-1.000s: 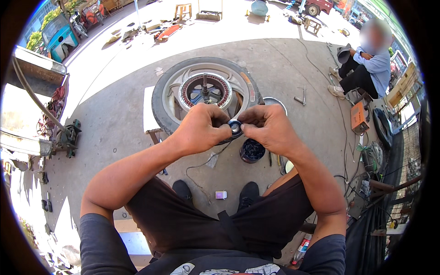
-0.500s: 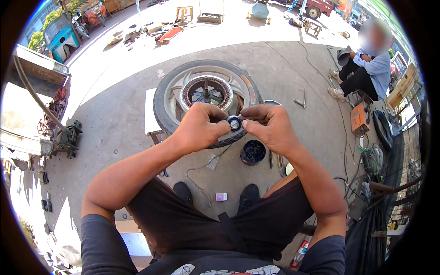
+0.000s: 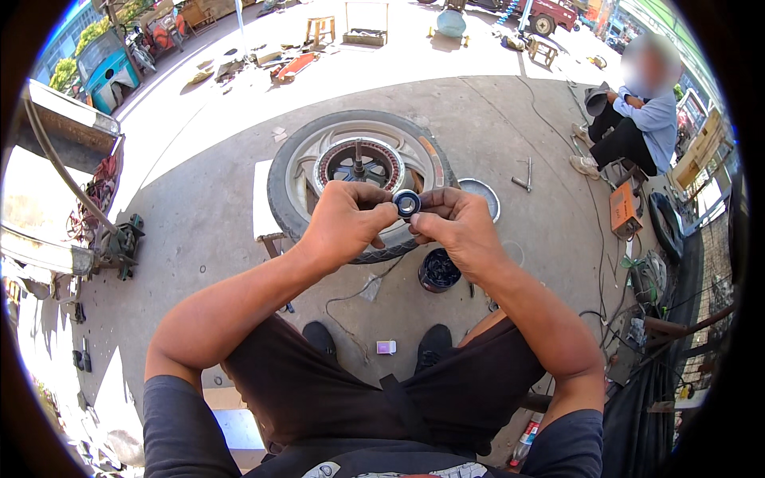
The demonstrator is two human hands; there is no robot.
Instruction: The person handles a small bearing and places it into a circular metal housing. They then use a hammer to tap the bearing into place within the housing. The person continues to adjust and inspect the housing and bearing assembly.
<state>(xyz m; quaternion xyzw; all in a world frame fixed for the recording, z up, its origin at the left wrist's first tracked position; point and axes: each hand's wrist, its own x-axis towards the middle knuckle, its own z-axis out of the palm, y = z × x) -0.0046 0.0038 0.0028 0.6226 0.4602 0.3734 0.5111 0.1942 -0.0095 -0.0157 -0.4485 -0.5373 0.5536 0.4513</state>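
Observation:
A small round ball bearing (image 3: 408, 196) with dark seals and a metal inner ring is held up between my two hands, above the near side of a motor wheel (image 3: 291, 199). My left hand (image 3: 347, 217) pinches its left edge with thumb and fingers. Its right edge is in the fingertips of my right hand (image 3: 456, 223). The wheel lies flat with its tyre on, and an axle (image 3: 358, 162) stands upright in the open hub. Below my right hand is a tub of dark grease (image 3: 439, 271).
A white support (image 3: 263, 203) shows under the wheel's left side, and a metal dish (image 3: 493, 209) lies at its right. On the floor are a wrench (image 3: 523, 182) and a small box (image 3: 386, 347). A person (image 3: 657, 127) sits at the right near an orange machine (image 3: 625, 210) and cables.
The bearing has tilted and moved up slightly in my fingers, and its central hole now shows more plainly. My right hand has shifted a little left, uncovering more of the dish.

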